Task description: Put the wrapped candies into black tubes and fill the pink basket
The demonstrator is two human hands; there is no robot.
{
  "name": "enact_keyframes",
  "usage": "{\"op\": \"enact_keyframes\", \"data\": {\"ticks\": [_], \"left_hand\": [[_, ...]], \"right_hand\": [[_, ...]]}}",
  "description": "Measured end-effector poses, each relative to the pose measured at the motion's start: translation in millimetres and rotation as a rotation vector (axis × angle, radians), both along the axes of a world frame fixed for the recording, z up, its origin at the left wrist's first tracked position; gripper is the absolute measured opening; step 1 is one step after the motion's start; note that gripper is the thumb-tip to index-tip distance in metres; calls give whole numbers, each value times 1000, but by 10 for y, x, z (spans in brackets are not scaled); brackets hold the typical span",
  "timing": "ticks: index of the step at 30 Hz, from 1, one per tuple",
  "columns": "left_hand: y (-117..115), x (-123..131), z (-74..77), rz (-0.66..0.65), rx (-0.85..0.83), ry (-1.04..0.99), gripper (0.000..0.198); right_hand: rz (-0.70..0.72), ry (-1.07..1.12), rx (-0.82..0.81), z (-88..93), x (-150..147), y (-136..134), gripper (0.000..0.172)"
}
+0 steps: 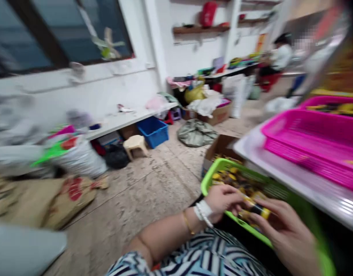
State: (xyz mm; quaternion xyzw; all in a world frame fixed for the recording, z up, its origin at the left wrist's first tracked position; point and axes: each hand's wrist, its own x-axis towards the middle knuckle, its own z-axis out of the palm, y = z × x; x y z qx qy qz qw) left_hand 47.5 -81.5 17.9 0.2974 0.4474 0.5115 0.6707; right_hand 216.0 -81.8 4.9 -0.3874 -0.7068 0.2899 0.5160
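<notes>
Between my two hands, over the green basket (207,182), is a small yellow-and-black piece (257,209), with a paler part at its left end. My left hand (224,199) has its fingers closed in a pinch at that left end. The thumb and fingers of my right hand (288,226) close around the other end. What the piece is exactly, blur and my fingers hide. Below and behind my hands, many similar yellow, black and brown pieces (230,176) lie heaped in the basket.
A white table (251,147) at the right bears a pink basket (303,147). Behind the green basket stands a cardboard box (219,147). Farther off are a blue crate (153,132), a cream stool (135,143) and filled sacks (81,157). A person (280,57) sits in the background.
</notes>
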Motion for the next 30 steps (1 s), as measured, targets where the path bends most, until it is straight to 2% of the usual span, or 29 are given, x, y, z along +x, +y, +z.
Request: {"op": "enact_keyframes", "data": {"ticks": [4,8,11,14,15,17,19,20,24,29,30], "left_hand": [[68,-9,182,-50,25,24,32],[130,14,194,-23,38,-10,36],[98,23,206,16,50,-3,38],[85,3,258,78,107,63,40],[93,-6,282,53,120,87,43],[123,-23,323,-110,115,117,48],[164,-33,342,-279,100,137,46],[183,-34,340,-323,98,147,43],[228,6,270,-315,133,190,34],[245,117,181,-347,171,242,36],[252,123,169,-360,165,232,39]], "right_hand": [[9,114,-121,26,12,86,24],[137,218,-296,56,-2,117,36],[180,254,-356,85,29,75,41],[135,276,-294,90,84,50,37],[104,261,-256,90,103,47,37],[63,206,-205,100,139,40,37],[77,153,-192,126,173,31,40],[95,128,-184,144,190,24,43],[114,18,-128,184,232,-14,50],[-7,37,-90,131,228,-57,69],[-47,44,-77,124,233,-61,68]]}}
